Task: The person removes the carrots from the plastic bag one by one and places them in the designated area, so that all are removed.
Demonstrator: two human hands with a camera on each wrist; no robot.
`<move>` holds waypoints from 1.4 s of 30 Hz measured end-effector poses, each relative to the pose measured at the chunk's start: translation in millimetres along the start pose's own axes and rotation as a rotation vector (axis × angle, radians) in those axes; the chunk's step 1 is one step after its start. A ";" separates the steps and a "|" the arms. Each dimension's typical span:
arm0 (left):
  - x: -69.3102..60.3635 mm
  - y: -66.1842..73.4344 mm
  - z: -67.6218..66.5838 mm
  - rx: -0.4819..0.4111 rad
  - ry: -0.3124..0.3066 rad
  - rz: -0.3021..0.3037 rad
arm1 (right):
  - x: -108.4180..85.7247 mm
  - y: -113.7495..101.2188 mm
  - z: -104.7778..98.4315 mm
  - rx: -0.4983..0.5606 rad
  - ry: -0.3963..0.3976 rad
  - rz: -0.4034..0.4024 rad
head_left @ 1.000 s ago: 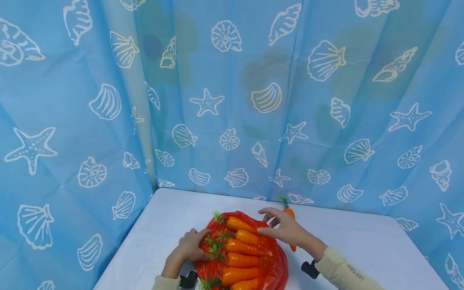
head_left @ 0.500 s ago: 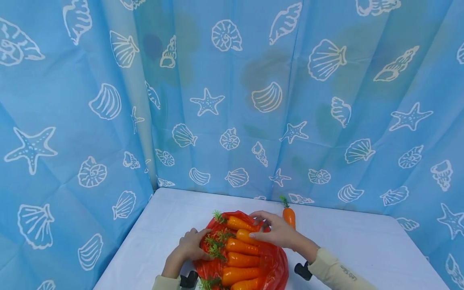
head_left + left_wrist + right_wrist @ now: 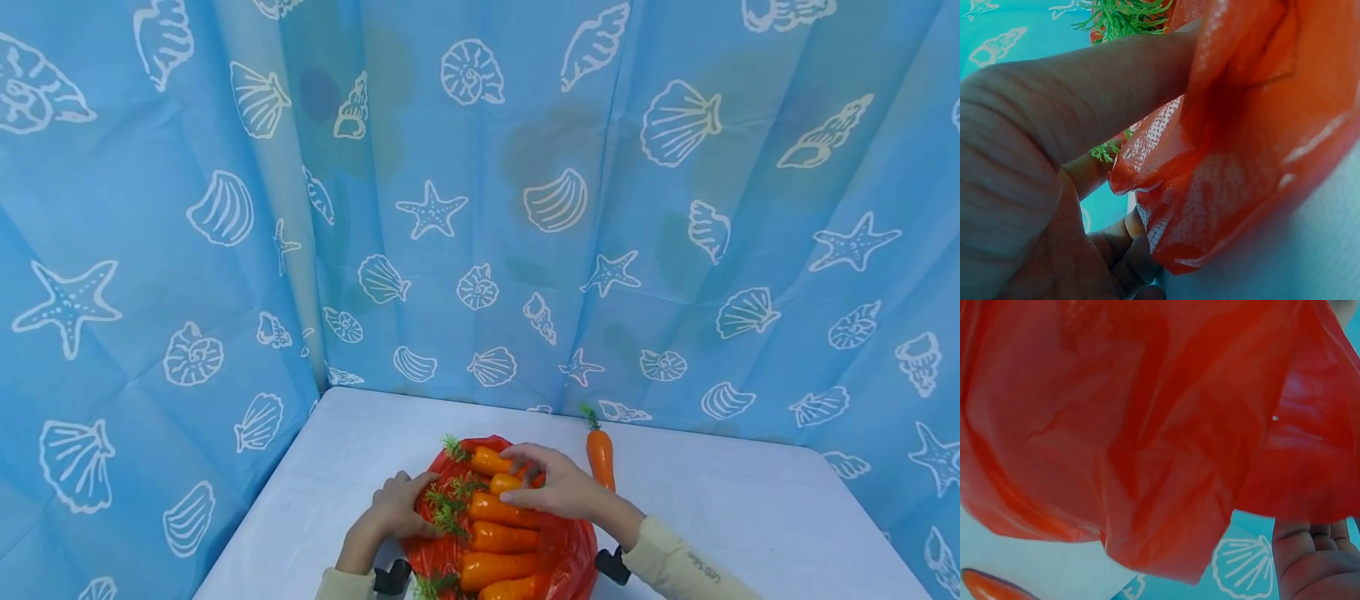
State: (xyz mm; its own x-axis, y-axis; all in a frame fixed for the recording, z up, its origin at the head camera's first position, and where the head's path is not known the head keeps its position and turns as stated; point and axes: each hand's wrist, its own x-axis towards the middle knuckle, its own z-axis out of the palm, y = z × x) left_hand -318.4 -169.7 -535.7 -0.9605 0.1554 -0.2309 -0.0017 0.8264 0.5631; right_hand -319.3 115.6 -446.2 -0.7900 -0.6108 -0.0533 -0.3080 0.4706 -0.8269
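- Found red bag (image 3: pixel 579 550) on desk (image 3: pixel 720 508), mouth spread round row of carrots (image 3: pixel 501 538), greens (image 3: pixel 447 510) toward left grip (image 3: pixel 400 507).
- Held bag's left edge in left grip.
- Curled right grip (image 3: pixel 558 483) over far carrots; couldn't tell if pinching bag too.
- Judged bag thin, soft, slippery, easily torn; best taken by gathered edge, two-handed.
- Judged carrots light, firm, smooth; best taken round thick bodies, not wispy greens.
- Noted loose carrot (image 3: pixel 600 457) outside bag, beside right arm (image 3: pixel 626 518).
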 end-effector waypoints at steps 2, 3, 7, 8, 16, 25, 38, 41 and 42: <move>-0.4 -0.1 -0.1 0.004 0.002 0.006 | 1.6 0.2 2.0 0.007 -0.009 0.001; -0.5 0.0 -0.2 0.006 0.002 0.008 | 2.4 0.3 2.9 0.012 -0.013 0.001; -0.8 0.5 -0.3 0.008 0.001 0.011 | 4.4 0.8 7.3 0.035 -0.028 -0.011; -0.6 0.9 -0.4 0.010 0.000 0.013 | 4.9 0.9 8.1 0.038 -0.031 -0.016; -0.3 0.5 0.3 0.016 -0.003 0.024 | 4.1 1.6 13.4 0.039 -0.066 -0.034; -0.1 -0.5 0.0 0.017 0.000 0.028 | 0.5 4.8 15.8 0.033 -0.104 0.000; -0.6 0.1 -1.7 0.004 -0.002 0.004 | -8.0 10.6 22.1 0.028 -0.145 0.005; -1.8 1.3 -2.3 0.004 -0.003 0.013 | -11.4 10.8 25.2 0.033 -0.174 -0.006; -2.1 1.6 -2.5 0.005 -0.003 0.015 | -12.6 10.6 26.4 0.034 -0.182 -0.011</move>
State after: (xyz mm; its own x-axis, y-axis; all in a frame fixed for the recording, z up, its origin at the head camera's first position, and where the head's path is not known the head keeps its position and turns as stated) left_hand -317.0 -170.1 -532.4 -0.9596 0.1695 -0.2247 0.0141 0.8264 0.5630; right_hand -298.6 111.5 -469.1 -0.6767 -0.7224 -0.1419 -0.2955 0.4431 -0.8464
